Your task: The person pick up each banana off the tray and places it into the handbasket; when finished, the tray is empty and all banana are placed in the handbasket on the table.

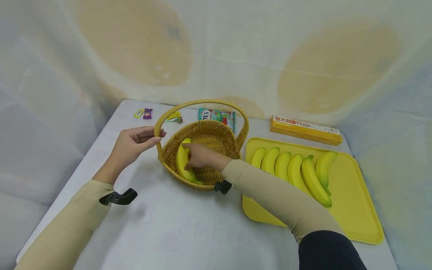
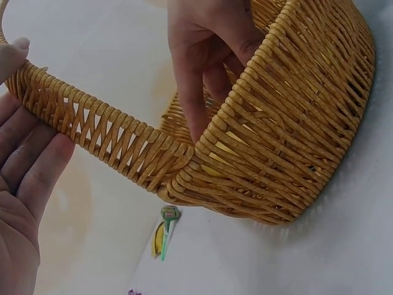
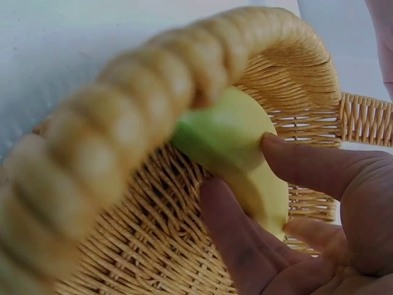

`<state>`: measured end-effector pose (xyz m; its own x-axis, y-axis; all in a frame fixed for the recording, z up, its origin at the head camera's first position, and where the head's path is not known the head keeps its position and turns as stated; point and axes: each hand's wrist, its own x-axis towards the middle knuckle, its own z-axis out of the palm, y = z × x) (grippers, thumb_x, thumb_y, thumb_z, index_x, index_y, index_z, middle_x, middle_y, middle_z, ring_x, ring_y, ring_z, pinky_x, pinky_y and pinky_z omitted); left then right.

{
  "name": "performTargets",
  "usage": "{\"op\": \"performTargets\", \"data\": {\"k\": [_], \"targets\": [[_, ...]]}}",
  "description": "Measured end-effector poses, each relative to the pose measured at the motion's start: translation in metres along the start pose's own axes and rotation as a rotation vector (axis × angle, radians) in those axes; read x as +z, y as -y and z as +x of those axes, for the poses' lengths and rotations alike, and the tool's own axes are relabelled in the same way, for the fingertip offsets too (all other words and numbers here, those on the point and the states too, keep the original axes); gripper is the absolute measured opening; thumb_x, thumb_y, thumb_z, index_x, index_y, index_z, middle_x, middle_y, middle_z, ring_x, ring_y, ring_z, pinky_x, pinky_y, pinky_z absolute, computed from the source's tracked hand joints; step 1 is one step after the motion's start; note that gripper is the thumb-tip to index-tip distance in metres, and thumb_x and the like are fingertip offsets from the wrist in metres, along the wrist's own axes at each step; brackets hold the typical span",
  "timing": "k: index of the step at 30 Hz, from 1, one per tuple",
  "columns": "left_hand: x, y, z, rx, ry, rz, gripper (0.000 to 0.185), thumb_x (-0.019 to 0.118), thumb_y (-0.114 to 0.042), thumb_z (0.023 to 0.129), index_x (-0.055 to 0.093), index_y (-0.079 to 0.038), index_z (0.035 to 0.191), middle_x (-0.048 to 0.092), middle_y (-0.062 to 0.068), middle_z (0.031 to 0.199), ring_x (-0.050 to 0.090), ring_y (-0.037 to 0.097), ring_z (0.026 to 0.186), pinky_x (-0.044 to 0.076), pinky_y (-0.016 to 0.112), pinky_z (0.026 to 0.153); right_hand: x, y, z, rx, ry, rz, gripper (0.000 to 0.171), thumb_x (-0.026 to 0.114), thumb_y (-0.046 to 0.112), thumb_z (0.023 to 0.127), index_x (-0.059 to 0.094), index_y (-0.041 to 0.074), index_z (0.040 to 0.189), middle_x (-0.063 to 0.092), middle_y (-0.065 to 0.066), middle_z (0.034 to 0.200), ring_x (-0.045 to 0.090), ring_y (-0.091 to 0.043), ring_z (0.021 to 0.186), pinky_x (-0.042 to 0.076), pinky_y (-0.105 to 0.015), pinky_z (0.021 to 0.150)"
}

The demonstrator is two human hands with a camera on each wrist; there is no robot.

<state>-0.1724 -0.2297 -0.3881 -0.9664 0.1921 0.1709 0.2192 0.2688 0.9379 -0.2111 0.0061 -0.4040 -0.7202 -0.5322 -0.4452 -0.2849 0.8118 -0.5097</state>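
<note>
A wicker basket with a tall arched handle stands mid-table. My left hand pinches the handle near its left foot, thumb on top and fingers beneath; the left wrist view shows the handle running across those fingers. My right hand reaches inside the basket and grips a yellow banana that lies against the left inner wall. Close up in the right wrist view, the banana with its greenish end sits between thumb and fingers, close to the woven floor.
A yellow tray on the right holds several more bananas. Behind it lies an orange pasta box. A snack bag, a small packet and two candies lie behind the basket. The table's left edge is near.
</note>
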Motion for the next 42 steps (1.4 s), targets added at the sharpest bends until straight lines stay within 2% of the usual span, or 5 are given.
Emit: {"op": "performTargets", "data": {"k": [10, 13, 26, 34, 42], "targets": [[0.001, 0.004, 0.001, 0.023, 0.005, 0.001, 0.033, 0.075, -0.018, 0.095, 0.071, -0.001, 0.124, 0.075, 0.004, 0.116, 0.071, 0.015, 0.109, 0.055, 0.021, 0.094, -0.004, -0.029, -0.026, -0.066, -0.039, 0.127, 0.079, 0.071, 0.030, 0.097, 0.028, 0.016, 0.162, 0.062, -0.015, 0.137, 0.063, -0.024, 0.117, 0.054, -0.037, 0.096], [0.002, 0.004, 0.001, 0.023, 0.005, 0.001, 0.034, 0.074, -0.017, 0.095, 0.071, 0.000, 0.124, 0.075, 0.005, 0.116, 0.071, 0.015, 0.109, 0.055, 0.022, 0.094, -0.006, -0.037, -0.042, -0.095, -0.100, 0.146, 0.072, 0.069, 0.033, 0.099, 0.034, 0.018, 0.160, 0.063, -0.013, 0.134, 0.064, -0.023, 0.112, 0.056, -0.036, 0.091], [-0.001, 0.003, 0.000, 0.026, -0.003, 0.010, 0.033, 0.073, -0.016, 0.096, 0.070, 0.000, 0.124, 0.075, 0.005, 0.116, 0.071, 0.012, 0.108, 0.054, 0.020, 0.094, -0.016, -0.094, -0.119, -0.195, -0.424, 0.273, 0.051, 0.067, 0.023, 0.099, 0.054, 0.012, 0.147, 0.064, -0.008, 0.129, 0.060, -0.030, 0.117, 0.053, -0.049, 0.096], [-0.002, 0.003, -0.002, 0.026, -0.004, 0.004, 0.033, 0.074, -0.016, 0.095, 0.071, 0.000, 0.124, 0.075, 0.004, 0.116, 0.071, 0.009, 0.107, 0.054, 0.021, 0.094, -0.014, -0.141, -0.167, -0.094, -0.500, 0.216, 0.045, 0.065, 0.024, 0.102, 0.057, 0.014, 0.145, 0.065, -0.009, 0.128, 0.064, -0.024, 0.108, 0.056, -0.045, 0.090], [-0.001, 0.005, 0.000, 0.040, -0.001, -0.020, 0.032, 0.073, -0.014, 0.096, 0.070, 0.001, 0.123, 0.075, 0.005, 0.116, 0.071, 0.014, 0.109, 0.055, 0.022, 0.094, -0.024, -0.205, -0.210, 0.104, -0.531, 0.033, 0.049, 0.062, 0.024, 0.103, 0.051, 0.006, 0.148, 0.057, -0.021, 0.135, 0.061, -0.039, 0.114, 0.056, -0.055, 0.089]]}}
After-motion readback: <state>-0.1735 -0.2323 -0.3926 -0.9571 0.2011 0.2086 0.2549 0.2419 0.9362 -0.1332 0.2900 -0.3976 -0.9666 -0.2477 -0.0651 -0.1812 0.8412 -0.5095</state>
